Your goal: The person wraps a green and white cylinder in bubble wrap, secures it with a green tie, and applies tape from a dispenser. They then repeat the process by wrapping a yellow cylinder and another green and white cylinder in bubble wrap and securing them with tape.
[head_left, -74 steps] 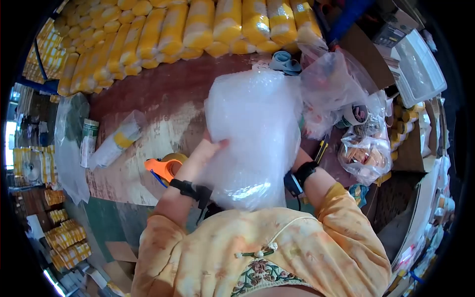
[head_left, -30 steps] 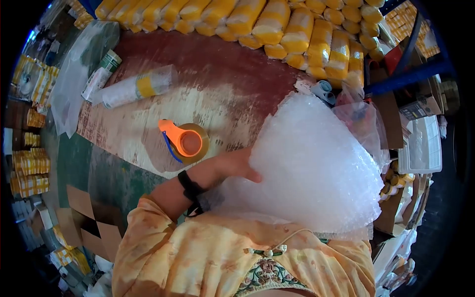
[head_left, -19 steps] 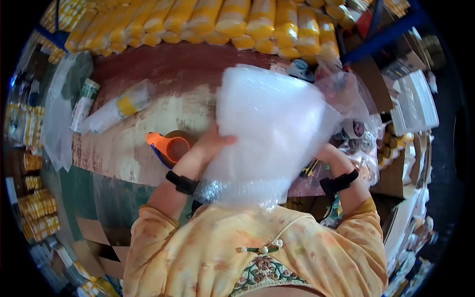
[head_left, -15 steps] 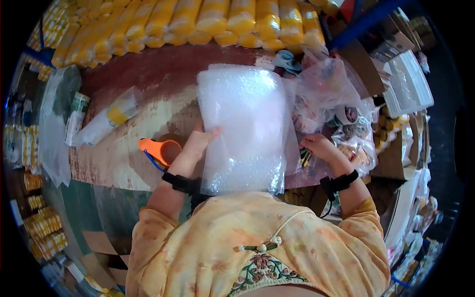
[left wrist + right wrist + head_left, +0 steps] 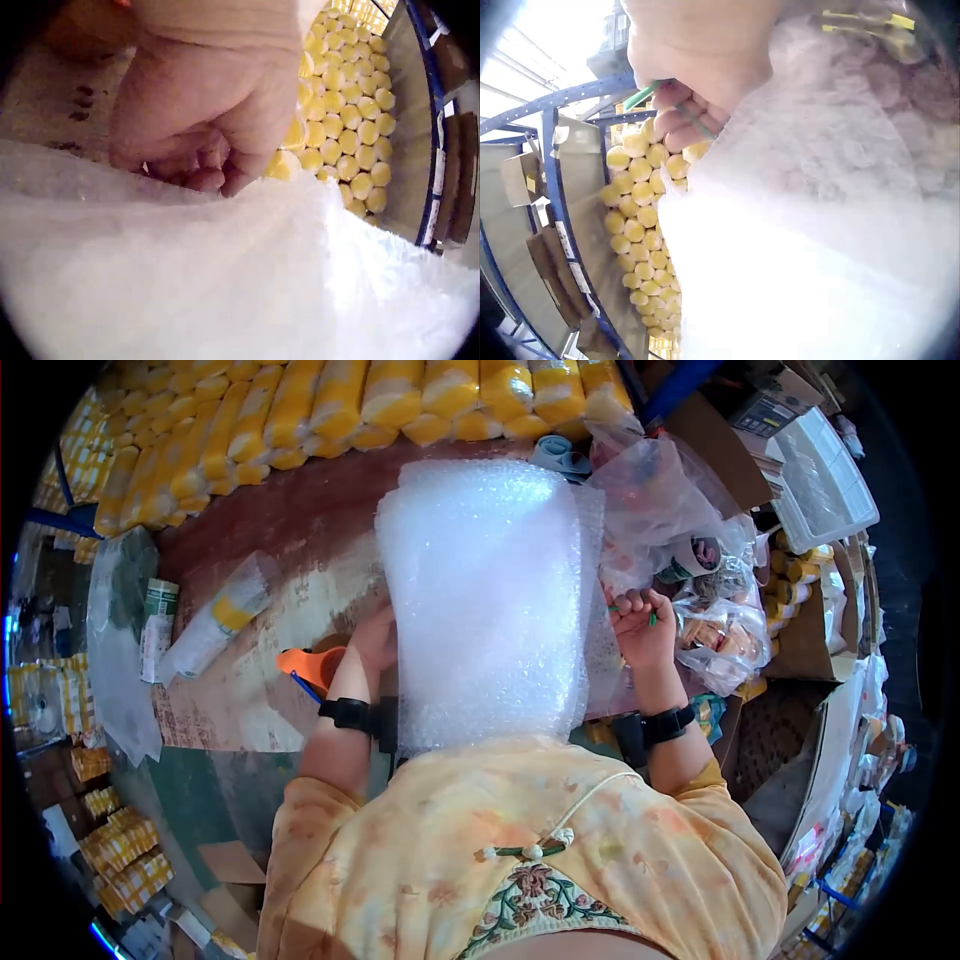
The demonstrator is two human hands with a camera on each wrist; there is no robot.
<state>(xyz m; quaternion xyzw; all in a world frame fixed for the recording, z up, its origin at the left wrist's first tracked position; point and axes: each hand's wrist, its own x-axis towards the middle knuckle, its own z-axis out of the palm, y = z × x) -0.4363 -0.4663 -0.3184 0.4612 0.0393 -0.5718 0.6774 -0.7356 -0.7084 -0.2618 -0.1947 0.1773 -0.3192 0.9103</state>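
A wide, layered sheet of bubble wrap (image 5: pixel 490 600) stands before the person's chest in the head view. The left hand (image 5: pixel 374 642) grips its left edge, partly hidden behind it; in the left wrist view the curled fingers (image 5: pixel 204 178) meet the wrap's edge. At the right edge, the right hand (image 5: pixel 645 635) is turned with its curled fingers showing. A thin green strip (image 5: pixel 641 96) is held in those fingers, running across them in the right wrist view. The wrap's right edge overlaps the right fingertips there.
An orange tape dispenser (image 5: pixel 312 665) lies left of the left hand. Further left are a plastic-wrapped roll (image 5: pixel 228 618) and a green-white tube (image 5: pixel 158 630). Yellow-banded rolls (image 5: pixel 395 400) line the back. Clear plastic bags (image 5: pixel 650 510) and a bag of brown items (image 5: pixel 722 645) crowd the right.
The bubble wrap swung right and came back upright before the chest. The left thumb, earlier on its front, is now hidden behind the edge. The right hand turned, bringing the green strip into view.
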